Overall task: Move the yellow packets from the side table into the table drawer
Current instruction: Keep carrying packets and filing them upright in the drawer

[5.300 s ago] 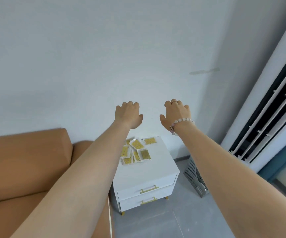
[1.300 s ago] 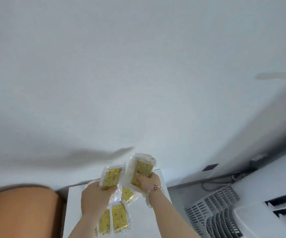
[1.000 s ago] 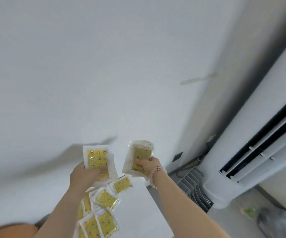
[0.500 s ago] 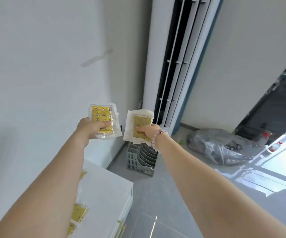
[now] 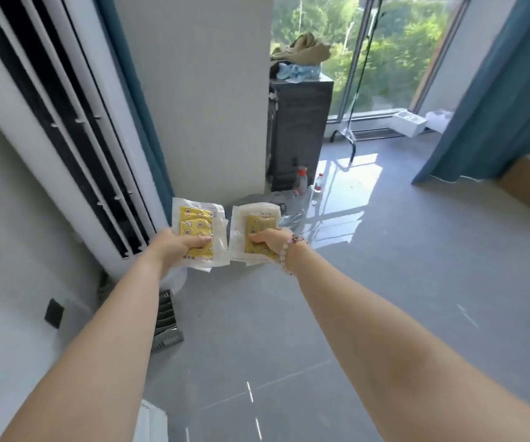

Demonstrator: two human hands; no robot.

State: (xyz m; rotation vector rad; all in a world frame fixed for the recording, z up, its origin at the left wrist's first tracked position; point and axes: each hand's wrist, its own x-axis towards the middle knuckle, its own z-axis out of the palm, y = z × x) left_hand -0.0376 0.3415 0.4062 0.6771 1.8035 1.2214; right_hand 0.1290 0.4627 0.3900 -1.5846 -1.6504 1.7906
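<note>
Here, left hand (image 5: 174, 248) clasping left packet (image 5: 195, 223), right hand (image 5: 271, 242) clasping right packet (image 5: 259, 222), possibly stacked.

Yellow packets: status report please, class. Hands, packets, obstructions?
Left hand grips left packet; right hand grips right packet. Both held over grey floor. Drawer out of view.

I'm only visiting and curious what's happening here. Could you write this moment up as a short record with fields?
left hand: grips left yellow packet, thumb across its face
right hand: grips right yellow packet; bead bracelet on wrist
packets: side by side, held above grey floor
drawer: not in view
background: tall air conditioner, blue curtain, window
</note>
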